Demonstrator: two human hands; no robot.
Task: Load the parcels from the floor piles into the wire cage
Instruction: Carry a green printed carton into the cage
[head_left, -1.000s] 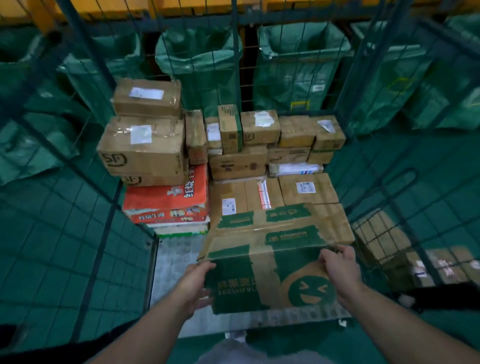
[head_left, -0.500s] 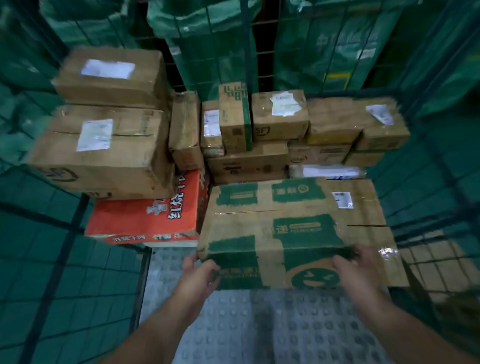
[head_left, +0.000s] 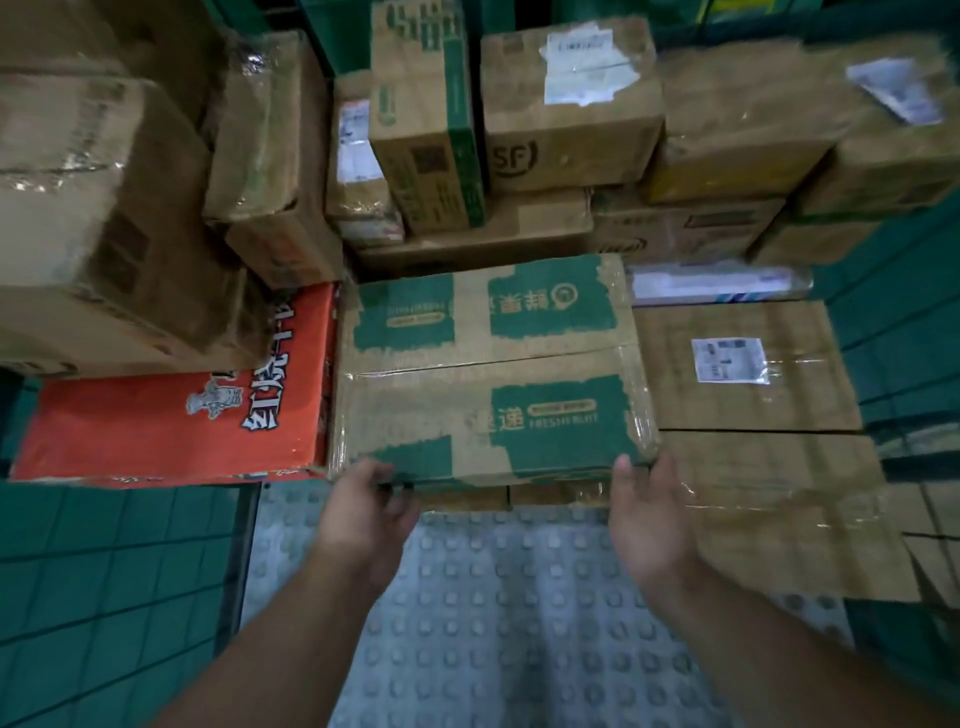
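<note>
The green-printed box (head_left: 488, 369) has gone from carried to resting among the stacked parcels, both hands (head_left: 366, 499) (head_left: 649, 499) loosening at its near edge, so it looks placed.

Parcel sorting depot or courier warehouse. Evidence: taped cardboard parcels stacked in tiers, many bearing printed shipping labels (head_left: 730, 359); one carton marked with the SF courier logo (head_left: 514, 157); a green-printed fresh-fruit carton (head_left: 488, 371) and an orange printed carton (head_left: 171, 415) among them; studded metal cage floor (head_left: 519, 613); green wire mesh side panel (head_left: 104, 571); green bulk mail sacks (head_left: 332, 26) behind the stack.
</note>
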